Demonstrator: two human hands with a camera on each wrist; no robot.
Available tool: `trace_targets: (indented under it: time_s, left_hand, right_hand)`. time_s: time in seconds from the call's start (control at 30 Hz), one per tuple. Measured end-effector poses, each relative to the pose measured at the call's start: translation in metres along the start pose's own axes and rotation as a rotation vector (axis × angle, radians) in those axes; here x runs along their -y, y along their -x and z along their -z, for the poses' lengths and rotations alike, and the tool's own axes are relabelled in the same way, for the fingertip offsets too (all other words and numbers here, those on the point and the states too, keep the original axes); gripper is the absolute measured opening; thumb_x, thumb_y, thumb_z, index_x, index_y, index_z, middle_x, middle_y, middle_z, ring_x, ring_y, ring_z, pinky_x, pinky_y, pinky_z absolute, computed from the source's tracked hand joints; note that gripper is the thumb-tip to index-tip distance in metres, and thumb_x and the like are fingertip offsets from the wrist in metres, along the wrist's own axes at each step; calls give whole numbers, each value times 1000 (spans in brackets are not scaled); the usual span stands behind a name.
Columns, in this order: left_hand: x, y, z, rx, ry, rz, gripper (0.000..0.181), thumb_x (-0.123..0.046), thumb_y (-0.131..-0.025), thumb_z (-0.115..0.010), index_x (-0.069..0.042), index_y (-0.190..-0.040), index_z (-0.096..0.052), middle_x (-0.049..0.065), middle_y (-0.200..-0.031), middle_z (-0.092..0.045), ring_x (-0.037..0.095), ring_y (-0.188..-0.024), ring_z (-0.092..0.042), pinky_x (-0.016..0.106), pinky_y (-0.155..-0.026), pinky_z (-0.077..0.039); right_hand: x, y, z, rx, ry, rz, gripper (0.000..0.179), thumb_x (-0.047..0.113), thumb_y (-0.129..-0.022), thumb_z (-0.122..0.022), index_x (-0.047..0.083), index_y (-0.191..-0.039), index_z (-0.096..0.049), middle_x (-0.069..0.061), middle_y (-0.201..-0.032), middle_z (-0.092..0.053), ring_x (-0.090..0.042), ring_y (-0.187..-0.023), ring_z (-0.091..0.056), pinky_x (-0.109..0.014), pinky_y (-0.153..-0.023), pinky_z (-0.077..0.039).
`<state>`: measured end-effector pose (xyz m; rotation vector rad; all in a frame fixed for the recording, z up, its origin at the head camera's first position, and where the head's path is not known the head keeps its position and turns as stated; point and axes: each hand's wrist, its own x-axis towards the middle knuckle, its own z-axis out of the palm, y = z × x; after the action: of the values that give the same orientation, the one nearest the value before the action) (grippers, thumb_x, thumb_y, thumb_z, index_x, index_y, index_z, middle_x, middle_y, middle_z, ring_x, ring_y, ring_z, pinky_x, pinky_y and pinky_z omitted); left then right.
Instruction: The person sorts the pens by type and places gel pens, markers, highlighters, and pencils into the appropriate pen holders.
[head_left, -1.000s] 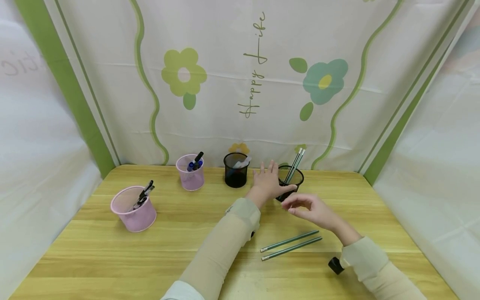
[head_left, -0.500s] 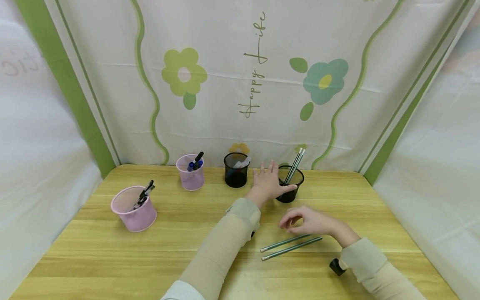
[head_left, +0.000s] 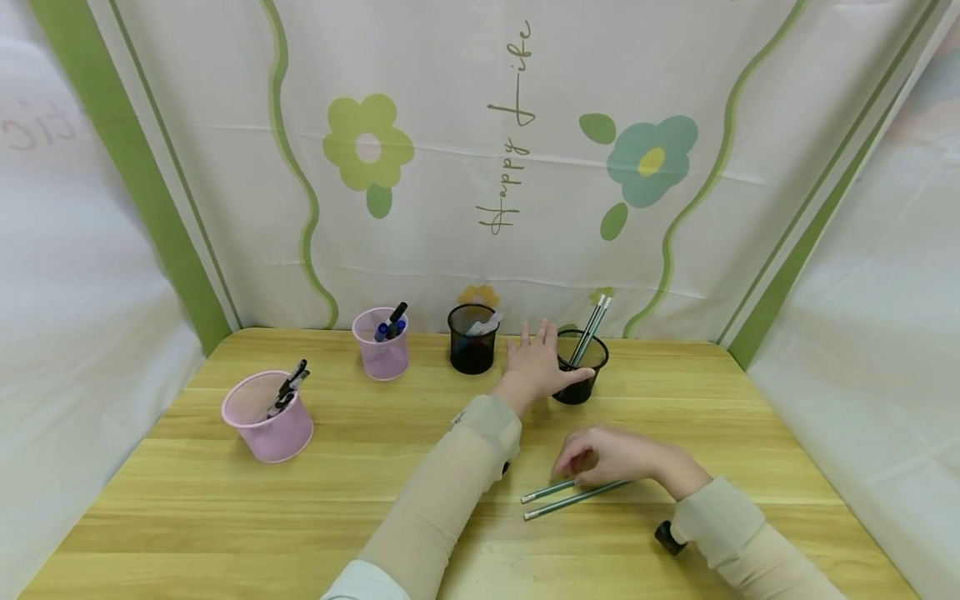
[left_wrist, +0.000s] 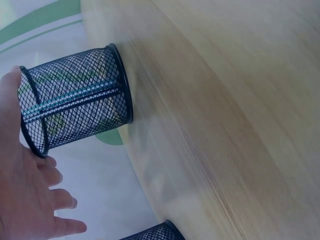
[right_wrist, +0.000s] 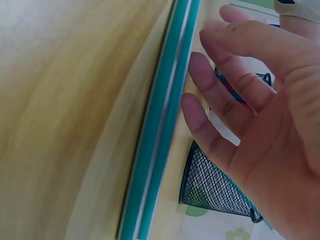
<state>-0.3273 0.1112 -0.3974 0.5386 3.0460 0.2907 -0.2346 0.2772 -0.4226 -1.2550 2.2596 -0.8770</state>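
Note:
My left hand (head_left: 534, 367) touches the right black mesh pencil cup (head_left: 576, 392), fingers spread. In the left wrist view the thumb lies at the rim of this cup (left_wrist: 80, 95). Green pencils (head_left: 596, 325) with white ends lean inside it. On the table in front lie two more green pencils, a back one (head_left: 546, 492) and a front one (head_left: 566, 502). Over them is my right hand (head_left: 618, 454), fingers bent downward, covering part of both. The right wrist view has its fingertips beside the two pencils (right_wrist: 162, 110), with neither plainly between thumb and fingers.
Another black mesh cup (head_left: 471, 358) with pale items stands left of my left hand. Further left are a pink cup (head_left: 385, 364) with dark and blue pens and a nearer pink cup (head_left: 277, 442) with black pens. A printed curtain (head_left: 442, 250) hangs behind the table.
My right hand has come down and nearer from beside the black cup to the two lying pencils. The left hand stays at the cup.

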Motion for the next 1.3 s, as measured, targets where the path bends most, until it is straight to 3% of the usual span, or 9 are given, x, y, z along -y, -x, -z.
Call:
trace_targets:
  time_s: [0.27, 0.5, 0.87, 1.3]
  left_hand:
    - [0, 1, 0, -3, -4, 1, 112, -89, -87, -35, -15, -167, -8, 4, -172, -9, 35, -156, -12, 57, -121, -21]
    - [0, -2, -3, -14, -17, 2, 113, -90, -86, -36, -15, -167, -11, 4, -172, -10, 35, -156, -13, 57, -121, -22]
    - [0, -2, -3, -17, -15, -1, 111, -89, -86, -35, -15, -167, -13, 4, -172, -10, 36, -156, -12, 59, -120, -22]
    - [0, -1, -3, -15, -15, -3, 111, -89, -87, -36, -15, -166, -14, 5, -172, -11, 36, -155, -12, 58, -120, -22]
  right_hand:
    - [-2, -2, -3, 5, 58, -23, 30, -6, -90, -72, 14, -111, -79, 8, -100, -70, 1, -83, -58, -25, -73, -56]
    - [0, -2, -4, 4, 90, -49, 34, -9, -88, -71, 15, -110, -80, 9, -96, -68, 2, -77, -55, -22, -67, -53]
    - [5, 0, -3, 17, 167, -32, 55, -21, -80, -67, 11, -123, -76, 7, -98, -65, -2, -70, -49, -19, -61, -46]
    - [3, 1, -3, 2, 186, -65, 57, -20, -80, -66, 11, -127, -74, 7, -99, -63, 1, -71, -46, -19, -61, -45]
